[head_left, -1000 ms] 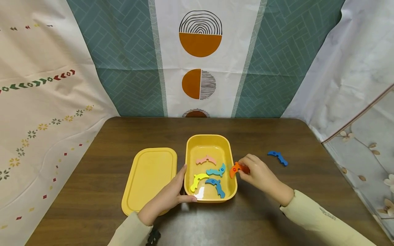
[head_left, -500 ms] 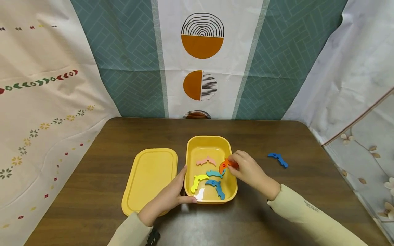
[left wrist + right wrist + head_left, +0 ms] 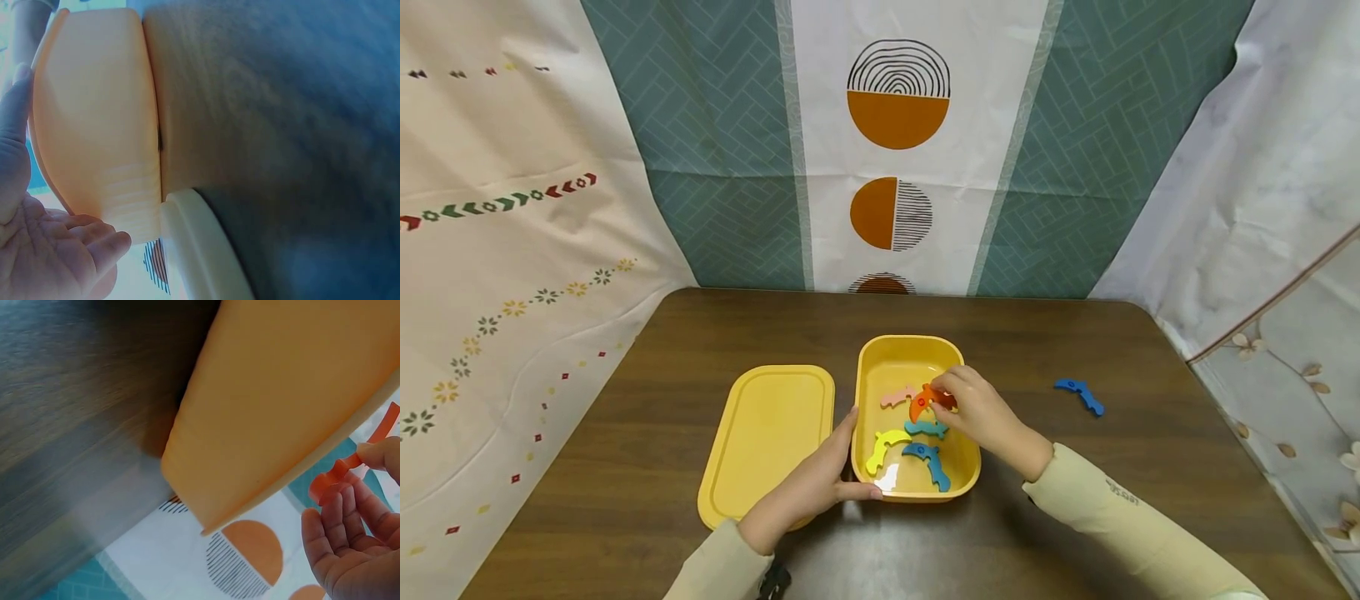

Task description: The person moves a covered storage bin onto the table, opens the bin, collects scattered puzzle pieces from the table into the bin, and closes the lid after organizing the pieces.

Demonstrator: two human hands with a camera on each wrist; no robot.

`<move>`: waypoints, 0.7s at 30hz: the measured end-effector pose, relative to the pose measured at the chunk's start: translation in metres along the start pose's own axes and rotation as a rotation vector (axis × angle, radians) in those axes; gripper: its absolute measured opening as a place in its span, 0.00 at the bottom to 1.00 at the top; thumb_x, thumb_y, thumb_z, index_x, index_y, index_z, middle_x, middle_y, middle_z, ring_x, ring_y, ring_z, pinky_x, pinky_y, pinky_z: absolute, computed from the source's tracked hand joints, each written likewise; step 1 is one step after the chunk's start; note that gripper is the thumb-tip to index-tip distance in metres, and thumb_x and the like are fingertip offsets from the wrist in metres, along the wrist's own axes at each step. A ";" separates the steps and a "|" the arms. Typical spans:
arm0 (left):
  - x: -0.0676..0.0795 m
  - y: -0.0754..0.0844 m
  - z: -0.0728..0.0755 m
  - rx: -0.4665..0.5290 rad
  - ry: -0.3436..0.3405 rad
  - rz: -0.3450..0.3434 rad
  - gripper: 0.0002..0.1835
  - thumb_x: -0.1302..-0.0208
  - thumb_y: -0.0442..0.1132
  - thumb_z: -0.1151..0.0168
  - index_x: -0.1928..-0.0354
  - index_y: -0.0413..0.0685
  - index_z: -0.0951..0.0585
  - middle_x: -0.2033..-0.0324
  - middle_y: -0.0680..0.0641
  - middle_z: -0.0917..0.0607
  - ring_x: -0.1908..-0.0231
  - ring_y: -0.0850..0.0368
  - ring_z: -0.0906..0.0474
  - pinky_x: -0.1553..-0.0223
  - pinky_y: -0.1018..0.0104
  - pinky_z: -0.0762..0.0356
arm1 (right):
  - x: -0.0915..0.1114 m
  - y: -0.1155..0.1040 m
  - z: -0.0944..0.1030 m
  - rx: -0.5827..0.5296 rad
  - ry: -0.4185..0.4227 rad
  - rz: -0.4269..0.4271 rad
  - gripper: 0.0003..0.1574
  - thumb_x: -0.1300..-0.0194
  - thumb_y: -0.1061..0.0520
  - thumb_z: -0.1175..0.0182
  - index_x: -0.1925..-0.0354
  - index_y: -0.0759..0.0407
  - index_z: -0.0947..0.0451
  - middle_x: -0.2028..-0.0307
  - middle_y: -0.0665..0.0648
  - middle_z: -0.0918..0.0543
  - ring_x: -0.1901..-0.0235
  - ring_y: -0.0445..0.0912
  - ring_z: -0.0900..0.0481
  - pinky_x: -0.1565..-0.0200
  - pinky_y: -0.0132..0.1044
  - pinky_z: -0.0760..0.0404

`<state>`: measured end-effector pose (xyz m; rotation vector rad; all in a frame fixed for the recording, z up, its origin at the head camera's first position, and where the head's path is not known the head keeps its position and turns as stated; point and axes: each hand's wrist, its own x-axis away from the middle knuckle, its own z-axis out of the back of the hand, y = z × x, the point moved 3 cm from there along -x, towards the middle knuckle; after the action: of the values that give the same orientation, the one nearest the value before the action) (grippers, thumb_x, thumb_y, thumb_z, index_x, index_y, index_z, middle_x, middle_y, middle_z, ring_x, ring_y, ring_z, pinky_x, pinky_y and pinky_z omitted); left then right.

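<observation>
My right hand (image 3: 973, 408) pinches an orange curved piece (image 3: 921, 402), shaped like a small toy claw knife, over the yellow plastic box (image 3: 966, 471). In the right wrist view thumb and fingers hold the orange piece's grip end above the rim. My left hand (image 3: 820, 468) holds the box at its near left corner, fingers along the side and thumb at the front rim. Inside lie similar pieces: a pink one (image 3: 895, 397), partly covered by the orange one, a teal one (image 3: 927, 429), a yellow one (image 3: 886, 448) and a blue one (image 3: 931, 462).
A matching yellow lid (image 3: 767, 442) lies flat left of the box, partly under my left forearm. Another blue curved piece (image 3: 1081, 395) rests to the right on the brown wooden table (image 3: 1022, 333). Patterned cloths (image 3: 730, 150) hang behind and at both sides.
My right hand has carried the orange piece leftward from the box's right rim to over its inside. The left hand stays on the box's corner. The head view has shifted slightly.
</observation>
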<state>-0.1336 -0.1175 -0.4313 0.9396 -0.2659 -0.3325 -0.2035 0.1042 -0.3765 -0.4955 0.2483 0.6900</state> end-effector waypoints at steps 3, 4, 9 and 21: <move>0.000 0.000 0.000 -0.017 0.002 -0.009 0.60 0.49 0.50 0.28 0.26 0.36 0.59 0.27 0.36 0.53 0.28 0.42 0.52 0.33 0.44 0.47 | -0.004 -0.004 -0.002 0.008 -0.005 0.005 0.12 0.47 0.62 0.30 0.63 0.62 0.20 0.68 0.54 0.23 0.68 0.43 0.30 0.67 0.31 0.24; 0.000 0.000 0.000 -0.024 0.003 -0.012 0.60 0.49 0.50 0.28 0.26 0.35 0.59 0.27 0.35 0.52 0.28 0.42 0.52 0.33 0.44 0.47 | -0.005 -0.005 -0.003 0.011 -0.008 0.006 0.12 0.47 0.62 0.30 0.63 0.62 0.21 0.68 0.53 0.23 0.68 0.43 0.30 0.67 0.31 0.24; 0.001 0.000 -0.001 -0.020 -0.007 0.004 0.61 0.49 0.52 0.28 0.26 0.37 0.59 0.27 0.37 0.52 0.28 0.44 0.52 0.32 0.45 0.48 | -0.010 -0.010 -0.009 0.015 -0.028 0.000 0.11 0.46 0.60 0.30 0.64 0.61 0.20 0.69 0.52 0.23 0.69 0.42 0.30 0.68 0.29 0.24; 0.001 0.001 0.000 -0.014 -0.012 0.009 0.61 0.49 0.51 0.28 0.26 0.37 0.59 0.27 0.37 0.53 0.28 0.43 0.53 0.32 0.44 0.48 | -0.024 -0.012 -0.022 0.014 -0.048 0.010 0.11 0.46 0.61 0.30 0.63 0.63 0.20 0.68 0.54 0.22 0.68 0.44 0.29 0.65 0.32 0.22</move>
<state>-0.1325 -0.1176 -0.4308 0.9228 -0.2788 -0.3318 -0.2149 0.0715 -0.3823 -0.4640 0.2099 0.7085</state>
